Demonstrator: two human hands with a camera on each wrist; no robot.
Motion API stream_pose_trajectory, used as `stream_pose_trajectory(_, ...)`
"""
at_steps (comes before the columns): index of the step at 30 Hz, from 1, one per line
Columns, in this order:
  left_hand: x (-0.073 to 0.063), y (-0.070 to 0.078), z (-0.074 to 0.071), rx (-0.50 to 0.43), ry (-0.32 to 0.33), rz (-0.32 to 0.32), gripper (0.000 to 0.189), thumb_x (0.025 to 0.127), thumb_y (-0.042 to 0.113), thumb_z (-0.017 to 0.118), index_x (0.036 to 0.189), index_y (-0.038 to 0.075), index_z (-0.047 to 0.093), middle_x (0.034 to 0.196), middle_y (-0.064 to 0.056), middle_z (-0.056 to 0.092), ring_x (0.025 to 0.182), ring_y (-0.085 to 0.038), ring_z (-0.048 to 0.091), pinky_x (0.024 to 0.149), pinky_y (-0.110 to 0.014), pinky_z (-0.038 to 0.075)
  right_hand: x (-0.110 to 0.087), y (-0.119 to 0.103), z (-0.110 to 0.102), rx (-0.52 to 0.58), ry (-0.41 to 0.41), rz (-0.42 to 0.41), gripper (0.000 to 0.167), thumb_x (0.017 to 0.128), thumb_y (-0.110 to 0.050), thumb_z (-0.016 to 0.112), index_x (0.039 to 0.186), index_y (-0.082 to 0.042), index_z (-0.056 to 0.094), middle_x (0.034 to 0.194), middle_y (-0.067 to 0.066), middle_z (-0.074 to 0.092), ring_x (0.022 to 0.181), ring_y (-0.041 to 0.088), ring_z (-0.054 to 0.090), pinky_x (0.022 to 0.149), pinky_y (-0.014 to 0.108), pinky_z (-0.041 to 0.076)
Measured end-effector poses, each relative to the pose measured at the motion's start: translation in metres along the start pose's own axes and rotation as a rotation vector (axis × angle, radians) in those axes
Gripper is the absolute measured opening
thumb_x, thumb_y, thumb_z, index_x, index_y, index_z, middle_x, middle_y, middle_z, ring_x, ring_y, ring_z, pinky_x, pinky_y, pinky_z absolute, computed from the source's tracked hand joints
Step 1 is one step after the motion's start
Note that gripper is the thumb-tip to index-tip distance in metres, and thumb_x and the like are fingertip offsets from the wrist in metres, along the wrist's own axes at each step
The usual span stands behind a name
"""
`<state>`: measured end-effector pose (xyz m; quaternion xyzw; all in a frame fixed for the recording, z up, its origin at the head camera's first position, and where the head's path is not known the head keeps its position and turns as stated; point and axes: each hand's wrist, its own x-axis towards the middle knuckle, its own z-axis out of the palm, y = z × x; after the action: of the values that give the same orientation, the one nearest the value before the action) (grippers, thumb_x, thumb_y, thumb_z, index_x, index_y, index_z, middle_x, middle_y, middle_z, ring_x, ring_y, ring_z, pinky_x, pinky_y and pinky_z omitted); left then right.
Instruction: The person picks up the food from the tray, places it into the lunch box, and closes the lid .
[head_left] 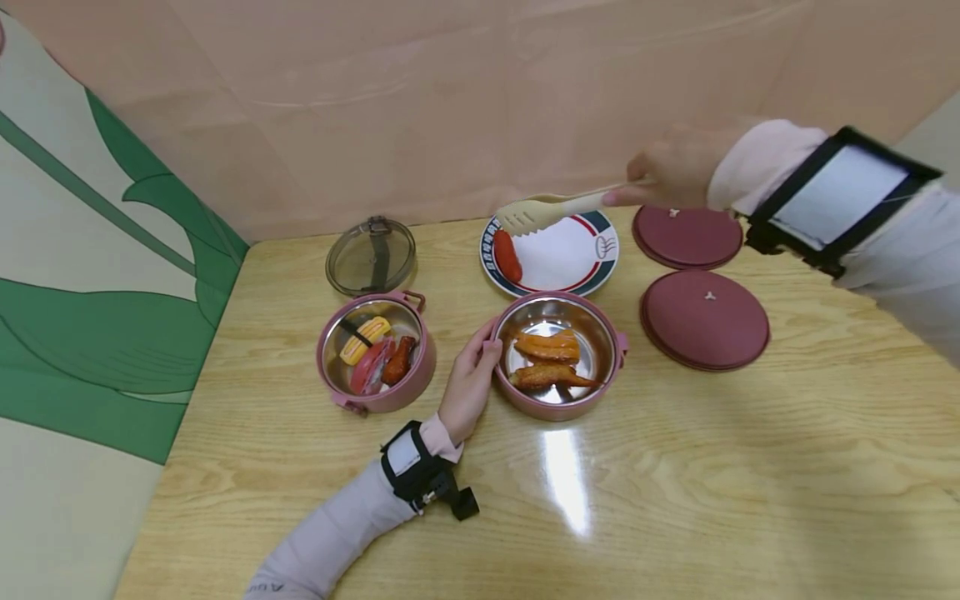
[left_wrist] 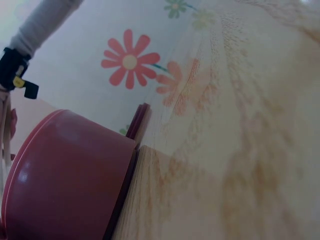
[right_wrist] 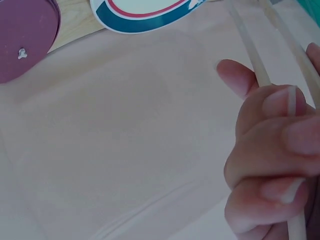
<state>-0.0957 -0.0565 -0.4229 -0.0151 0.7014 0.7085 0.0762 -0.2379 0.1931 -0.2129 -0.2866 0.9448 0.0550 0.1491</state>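
My left hand (head_left: 471, 379) holds the left side of a round pink lunch box (head_left: 525, 403), its thumb at the rim by the latch. Inside the steel-lined box lie an orange-brown slab of food (head_left: 547, 346) and a browned, tapered piece of food (head_left: 551, 376). Up at the back, my right hand (right_wrist: 272, 150) grips a pair of cream tongs (head_left: 536, 215), fingers curled round the handles. The slotted tong head hangs over the left part of a white plate (head_left: 558, 254) with a blue and red border. A red sausage (head_left: 507, 257) lies on that plate, just below the tongs.
On the left stands a second pink lunch box (head_left: 405, 396) with corn (head_left: 365, 340), a pink-red piece and a brown drumstick (head_left: 400, 360). Its clear lid (head_left: 352, 258) leans open behind. Two dark red round lids (head_left: 705, 321) lie right of the plate. A pinkish sheet rises behind the table.
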Motion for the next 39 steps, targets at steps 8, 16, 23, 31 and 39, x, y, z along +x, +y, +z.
stream_pose_trajectory(8, 0.001, -0.001, -0.001, 0.006, 0.001, 0.000, 0.046, 0.104, 0.020, 0.044, 0.147, 0.004, 0.039, 0.152, -0.010, 0.039, 0.143, -0.021, 0.031, 0.118, -0.037, 0.026, 0.015, -0.004, -0.002, 0.019, -0.102, 0.051, 0.058, 0.100, -0.054, 0.040, 0.092, -0.004, 0.069, 0.062, 0.001, 0.066, 0.054, 0.016, 0.061, 0.051, 0.033, 0.044)
stream_pose_trajectory(16, -0.001, 0.000, -0.001, 0.018, -0.004, -0.005, 0.046, 0.105, 0.023, 0.043, 0.147, 0.006, 0.040, 0.153, -0.008, 0.039, 0.143, -0.019, 0.031, 0.118, -0.036, 0.025, 0.028, -0.007, 0.002, 0.052, -0.160, 0.083, 0.066, 0.100, -0.055, 0.038, 0.109, 0.004, 0.067, 0.079, 0.011, 0.069, 0.052, 0.018, 0.063, 0.053, 0.034, 0.049)
stream_pose_trajectory(23, -0.002, 0.000, -0.001, 0.018, 0.004, 0.013, 0.045, 0.105, 0.020, 0.043, 0.147, 0.003, 0.040, 0.152, -0.010, 0.039, 0.142, -0.022, 0.032, 0.118, -0.037, 0.026, 0.039, -0.010, 0.007, -0.021, -0.178, 0.091, 0.065, 0.099, -0.058, 0.038, 0.096, -0.002, 0.071, 0.076, 0.007, 0.064, 0.068, 0.022, 0.058, 0.067, 0.040, 0.046)
stream_pose_trajectory(31, -0.002, -0.001, -0.002, -0.002, 0.002, -0.005, 0.045, 0.104, 0.019, 0.043, 0.147, 0.005, 0.039, 0.153, -0.010, 0.039, 0.143, -0.021, 0.031, 0.118, -0.037, 0.025, 0.048, -0.016, 0.017, 0.007, -0.187, 0.112, 0.059, 0.099, -0.054, 0.041, 0.080, -0.006, 0.067, 0.063, 0.001, 0.049, 0.062, 0.019, 0.049, 0.057, 0.031, 0.039)
stream_pose_trajectory(39, -0.001, -0.002, -0.002, 0.004, -0.002, -0.003, 0.046, 0.104, 0.018, 0.043, 0.147, 0.004, 0.039, 0.153, -0.010, 0.038, 0.143, -0.022, 0.031, 0.118, -0.038, 0.025, 0.054, -0.020, 0.023, -0.012, -0.205, 0.084, 0.057, 0.100, -0.052, 0.041, 0.083, -0.005, 0.068, 0.065, 0.002, 0.053, 0.064, 0.021, 0.051, 0.063, 0.035, 0.041)
